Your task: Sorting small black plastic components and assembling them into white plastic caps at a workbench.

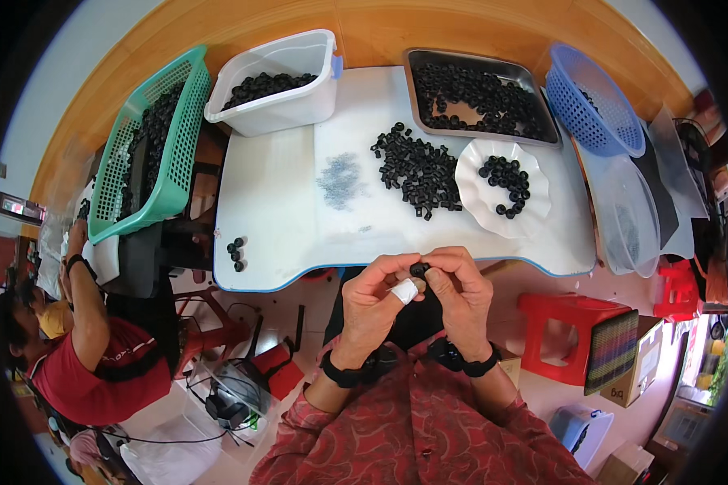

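Observation:
In front of the table's near edge, my left hand (364, 311) and my right hand (463, 299) meet fingertip to fingertip, both closed on a small round black part (419, 270). White tape (404, 291) wraps my left thumb. Just beyond, a white plate with a wavy rim (501, 224) carries rounded black parts. Beside it on the white table (283, 190) lies a heap of small black cylindrical pieces (416, 170). A few black parts (235, 255) sit apart near the table's left corner. My fingers partly cover the held part, so its details cannot be made out.
Along the back stand a white tub (315, 109), a metal tray (477, 133) and a blue basket (598, 121). A green basket (158, 202) holds black parts at left, beside a person in red (97, 356). Red stools (562, 331) stand below right.

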A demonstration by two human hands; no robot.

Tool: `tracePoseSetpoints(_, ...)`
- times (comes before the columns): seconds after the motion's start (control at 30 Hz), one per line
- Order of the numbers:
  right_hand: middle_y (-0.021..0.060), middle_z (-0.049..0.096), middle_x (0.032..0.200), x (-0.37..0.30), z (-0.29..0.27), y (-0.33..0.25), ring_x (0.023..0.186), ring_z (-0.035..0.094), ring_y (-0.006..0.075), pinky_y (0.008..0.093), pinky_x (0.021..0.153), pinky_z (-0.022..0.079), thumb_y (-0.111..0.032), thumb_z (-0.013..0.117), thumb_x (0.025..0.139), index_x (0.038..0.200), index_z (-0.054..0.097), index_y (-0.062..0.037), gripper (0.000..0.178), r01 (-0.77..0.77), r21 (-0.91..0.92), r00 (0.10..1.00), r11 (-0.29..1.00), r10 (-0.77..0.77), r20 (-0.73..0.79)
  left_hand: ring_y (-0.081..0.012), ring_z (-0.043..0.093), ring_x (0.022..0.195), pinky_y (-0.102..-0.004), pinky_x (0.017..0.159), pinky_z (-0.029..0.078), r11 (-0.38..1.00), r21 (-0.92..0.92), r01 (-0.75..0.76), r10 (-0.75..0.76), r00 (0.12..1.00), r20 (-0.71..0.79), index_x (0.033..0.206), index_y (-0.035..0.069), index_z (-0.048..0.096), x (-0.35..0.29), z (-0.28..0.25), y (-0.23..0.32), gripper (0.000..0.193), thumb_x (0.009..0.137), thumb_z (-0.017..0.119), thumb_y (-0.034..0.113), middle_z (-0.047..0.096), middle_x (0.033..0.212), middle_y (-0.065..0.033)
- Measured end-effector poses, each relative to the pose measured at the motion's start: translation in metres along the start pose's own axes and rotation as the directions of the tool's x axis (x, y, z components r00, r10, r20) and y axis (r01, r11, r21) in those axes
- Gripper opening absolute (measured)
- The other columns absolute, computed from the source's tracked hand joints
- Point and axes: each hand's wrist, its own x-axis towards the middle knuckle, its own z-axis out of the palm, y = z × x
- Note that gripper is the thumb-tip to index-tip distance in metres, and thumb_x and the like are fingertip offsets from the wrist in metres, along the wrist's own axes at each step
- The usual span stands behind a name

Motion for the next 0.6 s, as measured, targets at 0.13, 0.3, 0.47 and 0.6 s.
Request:
tracePoseSetpoints(0.13, 0.0084, 0.055, 0.107, 0.001, -0.003, -0.002, 0.088, 0.060, 0.0122, 0.0237, 0.076, 0.050, 0.005, 0.057, 0.094, 0.106, 0.063, 0.0060, 0.013, -0.054, 0.102, 0.998, 0.993, 0.055, -0.010, -0.0140, 0.066, 0.082, -0.0258, 0.069, 0.058, 0.999, -0.011, 0.042, -0.042, 0.999, 0.000, 0.118, -0.005, 0.062, 0.005, 0.004, -0.001, 0.030, 0.089, 0.064, -0.003, 0.067, 0.096, -0.0089)
tracePoseSetpoints(0.3, 0.0081, 0.056, 0.107, 0.004, -0.010, -0.001, 0.092, 0.058, 0.0116, 0.0234, 0.082, 0.047, 0.002, 0.060, 0.094, 0.104, 0.064, 0.0049, 0.011, -0.070, 0.107, 0.997, 0.992, 0.072, -0.019, -0.0126, 0.065, 0.078, -0.0247, 0.067, 0.057, 0.994, -0.046, 0.095, -0.095, 0.995, -0.012, 0.117, -0.004, 0.064, 0.010, 0.007, -0.005, 0.026, 0.091, 0.061, -0.003, 0.066, 0.092, -0.0077)
tracePoseSetpoints(0.47, 0.0074, 0.057, 0.105, 0.003, -0.009, -0.001, 0.091, 0.058, 0.0120, 0.0239, 0.081, 0.047, -0.001, 0.062, 0.094, 0.101, 0.065, 0.0040, 0.010, -0.078, 0.039, 0.997, 0.996, 0.078, -0.013, -0.0119, 0.064, 0.078, -0.0244, 0.068, 0.056, 0.995, -0.045, 0.087, -0.087, 0.996, 0.006, 0.115, -0.003, 0.065, 0.009, 0.005, -0.004, 0.024, 0.092, 0.060, -0.004, 0.066, 0.092, -0.0065)
tracePoseSetpoints(0.6, 0.0084, 0.059, 0.102, 0.004, 0.001, 0.000, 0.087, 0.059, 0.0139, 0.0265, 0.078, 0.048, 0.000, 0.064, 0.091, 0.097, 0.067, 0.0033, 0.007, -0.149, 0.287, 0.989, 0.946, 0.141, 0.047, -0.0125, 0.065, 0.079, -0.0248, 0.068, 0.055, 0.995, -0.016, 0.097, -0.097, 0.995, 0.022, 0.114, -0.002, 0.066, 0.005, -0.009, 0.003, 0.023, 0.091, 0.060, -0.004, 0.067, 0.093, -0.0078)
